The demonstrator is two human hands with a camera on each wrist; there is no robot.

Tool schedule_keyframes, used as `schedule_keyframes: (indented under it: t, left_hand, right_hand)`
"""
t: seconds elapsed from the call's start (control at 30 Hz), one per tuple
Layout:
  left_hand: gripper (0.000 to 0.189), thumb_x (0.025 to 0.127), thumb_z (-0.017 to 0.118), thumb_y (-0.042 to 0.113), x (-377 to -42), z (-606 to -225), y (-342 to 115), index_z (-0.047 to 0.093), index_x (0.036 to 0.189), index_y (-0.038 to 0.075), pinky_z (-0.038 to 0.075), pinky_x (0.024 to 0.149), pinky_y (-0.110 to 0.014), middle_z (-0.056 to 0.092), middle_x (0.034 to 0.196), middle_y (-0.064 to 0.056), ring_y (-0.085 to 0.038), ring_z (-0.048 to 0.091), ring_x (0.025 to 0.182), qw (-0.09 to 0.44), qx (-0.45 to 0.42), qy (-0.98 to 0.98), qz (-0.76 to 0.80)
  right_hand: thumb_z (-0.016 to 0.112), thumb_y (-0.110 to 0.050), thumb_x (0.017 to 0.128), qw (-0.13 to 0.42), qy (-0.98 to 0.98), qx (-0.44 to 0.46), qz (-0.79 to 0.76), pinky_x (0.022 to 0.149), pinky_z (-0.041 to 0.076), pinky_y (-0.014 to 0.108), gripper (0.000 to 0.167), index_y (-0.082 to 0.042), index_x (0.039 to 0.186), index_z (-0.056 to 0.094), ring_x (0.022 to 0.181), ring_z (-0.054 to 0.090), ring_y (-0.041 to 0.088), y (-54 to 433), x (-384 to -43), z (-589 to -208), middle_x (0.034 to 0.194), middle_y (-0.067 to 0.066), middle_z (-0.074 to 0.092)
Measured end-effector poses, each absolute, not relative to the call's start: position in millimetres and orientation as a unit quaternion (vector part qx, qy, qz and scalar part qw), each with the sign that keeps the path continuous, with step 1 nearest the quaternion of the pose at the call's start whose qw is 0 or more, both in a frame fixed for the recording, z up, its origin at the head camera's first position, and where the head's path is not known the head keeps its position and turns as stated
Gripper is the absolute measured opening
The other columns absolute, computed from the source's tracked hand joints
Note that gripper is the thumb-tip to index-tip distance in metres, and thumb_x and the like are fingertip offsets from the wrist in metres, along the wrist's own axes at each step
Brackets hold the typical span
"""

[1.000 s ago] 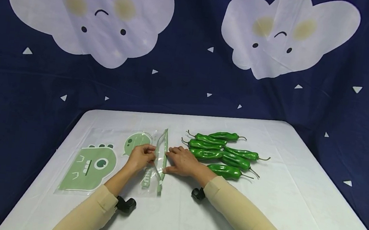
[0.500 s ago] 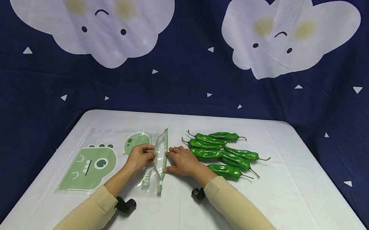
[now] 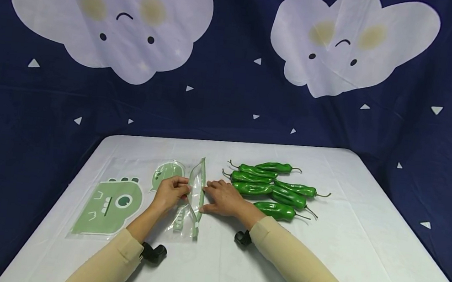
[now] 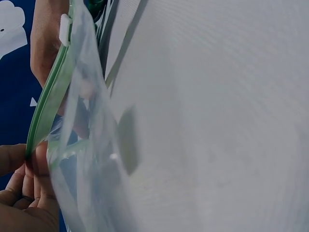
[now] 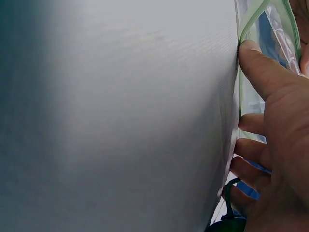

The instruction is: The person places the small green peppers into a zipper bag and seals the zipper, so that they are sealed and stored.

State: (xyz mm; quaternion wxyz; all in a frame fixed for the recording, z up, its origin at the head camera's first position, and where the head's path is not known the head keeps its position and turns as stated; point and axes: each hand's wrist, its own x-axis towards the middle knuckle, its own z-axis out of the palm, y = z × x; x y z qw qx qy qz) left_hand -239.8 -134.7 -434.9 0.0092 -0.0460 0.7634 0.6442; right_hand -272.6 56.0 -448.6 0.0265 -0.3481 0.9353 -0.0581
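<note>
A clear zip bag with green dinosaur prints lies flat on the left half of the white table, its mouth facing right. My left hand pinches the upper lip of the mouth between thumb and fingers, holding it raised. In the left wrist view the green zip strip bends up from that pinch, with a white slider farther along it. Fingers spread, my right hand presses the lower lip against the table. The mouth gapes between the two hands. No contents show inside the bag.
Several green chili peppers lie in a loose group right of the bag, some just behind my right hand. The white table ends at a dark blue cloth with cloud prints.
My left hand has shifted slightly left with the upper lip, and the bag's mouth gapes a little wider. The right hand and the peppers have stayed put.
</note>
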Motion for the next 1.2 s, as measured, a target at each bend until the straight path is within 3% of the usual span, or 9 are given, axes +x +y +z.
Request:
schedule_keyframes:
  t: [0.33, 1.2]
  left_hand:
    - [0.024, 0.086, 0.061, -0.003, -236.0, -430.5, -133.2, 0.058, 0.108, -0.012, 0.055, 0.053, -0.013, 0.063, 0.079, -0.002, -0.009, 0.057, 0.061, -0.003, -0.046, 0.749, 0.661]
    - [0.022, 0.088, 0.058, -0.004, -226.1, -418.9, -138.2, 0.056, 0.109, -0.012, 0.059, 0.053, -0.017, 0.058, 0.078, 0.001, -0.011, 0.060, 0.067, -0.027, -0.046, 0.719, 0.693]
  right_hand:
    - [0.061, -0.059, 0.083, 0.029, 0.936, -0.346, -0.060, 0.110, 0.044, 0.046, 0.069, -0.016, 0.136, 0.050, 0.128, 0.046, 0.026, 55.6, -271.8, -448.0, 0.143, 0.007, 0.047]
    - [0.056, -0.062, 0.085, 0.042, 0.937, -0.343, -0.049, 0.110, 0.043, 0.046, 0.070, -0.018, 0.139, 0.047, 0.129, 0.044, 0.026, 55.7, -271.7, -448.3, 0.145, 0.006, 0.044]
